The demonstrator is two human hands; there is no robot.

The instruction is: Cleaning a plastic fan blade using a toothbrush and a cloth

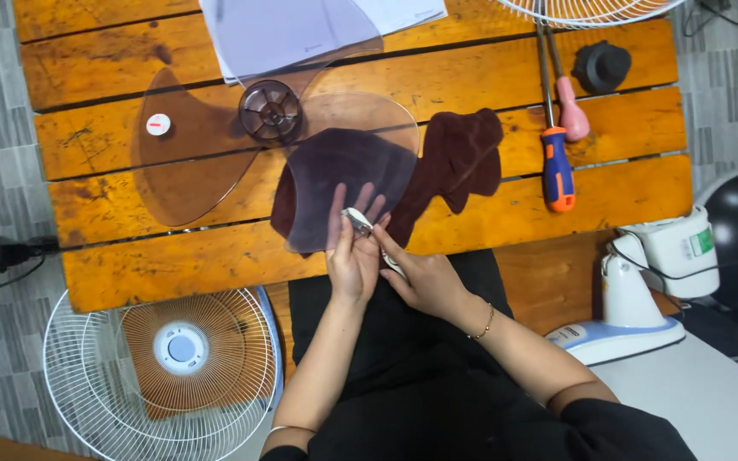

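A clear smoky fan blade (215, 145) with a dark round hub (270, 111) lies on the orange wooden table (506, 77). Its near blade hangs over a dark brown cloth (459, 158) at the table's front edge. My left hand (350, 256) is held flat under that near blade, fingers spread behind the plastic. My right hand (420, 277) pinches a small white wipe or pad (359, 220) and presses it against the blade next to my left fingers.
Two screwdrivers (557, 162), one pink-handled and one blue-and-orange, lie at the right beside a black knob (601, 65). White sheets (301, 30) lie at the back. A white fan guard (164, 367) rests on the floor at the left; the fan motor and stand (642, 282) are at the right.
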